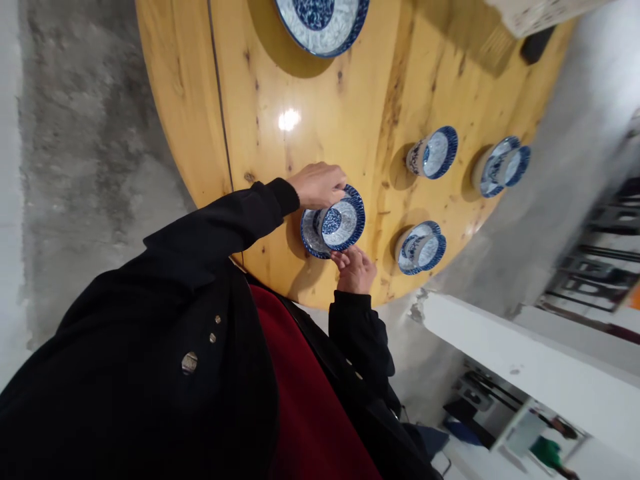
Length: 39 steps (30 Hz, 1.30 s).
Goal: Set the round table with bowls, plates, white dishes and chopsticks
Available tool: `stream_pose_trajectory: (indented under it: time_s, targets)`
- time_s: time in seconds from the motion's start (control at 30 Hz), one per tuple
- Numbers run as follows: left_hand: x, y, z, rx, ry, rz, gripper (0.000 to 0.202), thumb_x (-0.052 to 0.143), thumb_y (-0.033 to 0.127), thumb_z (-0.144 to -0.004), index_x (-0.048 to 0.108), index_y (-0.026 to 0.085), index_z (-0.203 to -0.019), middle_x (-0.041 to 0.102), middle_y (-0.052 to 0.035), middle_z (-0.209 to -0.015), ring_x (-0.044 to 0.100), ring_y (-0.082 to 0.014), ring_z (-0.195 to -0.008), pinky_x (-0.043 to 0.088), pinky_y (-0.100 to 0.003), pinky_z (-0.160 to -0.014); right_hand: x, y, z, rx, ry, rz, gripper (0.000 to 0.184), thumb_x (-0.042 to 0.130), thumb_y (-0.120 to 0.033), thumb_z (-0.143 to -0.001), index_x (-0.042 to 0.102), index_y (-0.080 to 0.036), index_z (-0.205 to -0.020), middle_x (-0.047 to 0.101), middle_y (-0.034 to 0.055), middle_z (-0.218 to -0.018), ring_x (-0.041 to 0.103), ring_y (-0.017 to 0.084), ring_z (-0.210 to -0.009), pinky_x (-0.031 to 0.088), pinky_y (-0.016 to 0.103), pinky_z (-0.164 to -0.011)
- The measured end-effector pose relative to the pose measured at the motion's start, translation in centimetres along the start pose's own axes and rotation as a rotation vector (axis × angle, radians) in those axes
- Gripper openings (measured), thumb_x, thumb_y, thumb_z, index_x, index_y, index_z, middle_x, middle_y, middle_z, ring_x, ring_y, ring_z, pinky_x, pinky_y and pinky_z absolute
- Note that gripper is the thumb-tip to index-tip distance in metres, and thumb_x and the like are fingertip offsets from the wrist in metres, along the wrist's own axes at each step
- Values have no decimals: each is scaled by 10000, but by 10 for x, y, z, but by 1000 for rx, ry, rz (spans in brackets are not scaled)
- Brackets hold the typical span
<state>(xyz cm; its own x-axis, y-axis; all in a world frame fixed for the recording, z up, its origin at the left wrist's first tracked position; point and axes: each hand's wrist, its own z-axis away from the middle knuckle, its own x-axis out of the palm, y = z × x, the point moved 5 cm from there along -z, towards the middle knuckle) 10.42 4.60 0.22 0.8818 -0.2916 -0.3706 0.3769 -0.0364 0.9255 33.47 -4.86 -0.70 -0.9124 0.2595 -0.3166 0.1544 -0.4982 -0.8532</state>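
A small blue-and-white bowl (341, 224) sits over a matching saucer-like plate (311, 241) near the edge of the wooden table. My left hand (320, 185) is closed at the bowl's far rim, its fingertips bent down onto it. From the near side, my right hand (355, 270) pinches the lower rim, its thumb and fingers close to the plate's edge too. Whether the bowl's base touches the plate is hidden from this angle.
On the round wooden table (360, 127) are another bowl (437, 153), two bowl-and-plate sets (406, 255) (493, 181) and a large plate (325, 45). A white perforated basket (540, 15) and a black object (537, 47) lie top right. A person in green (547, 453) is far off.
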Motion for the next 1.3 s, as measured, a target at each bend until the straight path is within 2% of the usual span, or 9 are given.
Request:
stream_pose_trajectory:
  time_s: [0.17,0.3,0.43,0.53,0.63,0.83,0.97,1.1,1.3]
  targets:
    - [-33,6,33,-60,48,-64,300,474,269,-883,715,114,-969,651,-56,-774,559,-164,-727,369,-292,-712,-11,7,27,37,58,-104,438,800,-417,-646,648,-134,-943,703,33,-786,675,127,-593,589,264,-585]
    - [-47,6,60,-64,32,-71,336,434,314,-912,703,142,-1017,666,-40,-761,557,-147,-682,396,-268,-672,2,29,61,120,30,-205,442,814,-405,-618,663,-130,-930,708,50,-754,668,148,-565,568,277,-532]
    - [-44,2,75,-74,-27,-66,362,441,371,-910,697,174,-1074,683,-29,-765,608,-164,-703,434,-260,-656,31,46,92,196,-34,-293,428,818,-426,-626,679,-140,-913,709,50,-745,664,151,-554,555,274,-508]
    - [-36,1,84,-65,-77,-77,386,443,404,-907,698,177,-1087,693,-31,-777,638,-177,-729,455,-260,-661,43,49,108,238,-56,-326,444,829,-437,-605,686,-144,-908,709,44,-735,662,147,-547,546,264,-499]
    - [-33,-4,95,-81,-101,-87,419,443,426,-903,697,165,-1111,709,-45,-816,654,-186,-754,468,-263,-671,41,46,115,234,-51,-347,460,838,-442,-582,688,-143,-897,711,40,-729,660,145,-542,543,261,-499]
    - [-38,-23,136,-239,-31,-30,447,474,451,-885,696,155,-1136,705,-43,-781,662,-193,-752,498,-274,-711,30,43,113,232,-72,-343,466,835,-436,-550,685,-136,-873,710,33,-704,652,143,-520,536,257,-485]
    - [-29,-29,171,-317,8,14,470,478,470,-888,687,150,-1162,721,-55,-813,679,-198,-775,517,-289,-755,25,49,116,231,-142,-321,444,816,-411,-553,675,-126,-863,711,40,-692,653,143,-524,536,249,-479]
    - [-6,-33,199,-405,11,80,493,506,481,-872,679,136,-1179,742,-80,-896,697,-201,-789,538,-300,-757,17,64,120,253,-218,-340,407,796,-380,-580,666,-113,-858,701,42,-672,650,137,-518,528,233,-465]
    - [28,-13,213,-442,-51,71,487,531,471,-862,678,139,-1186,744,-70,-878,695,-189,-762,543,-291,-751,9,71,127,232,-307,-398,257,760,-271,-630,661,-135,-826,696,10,-646,644,116,-507,518,196,-447]
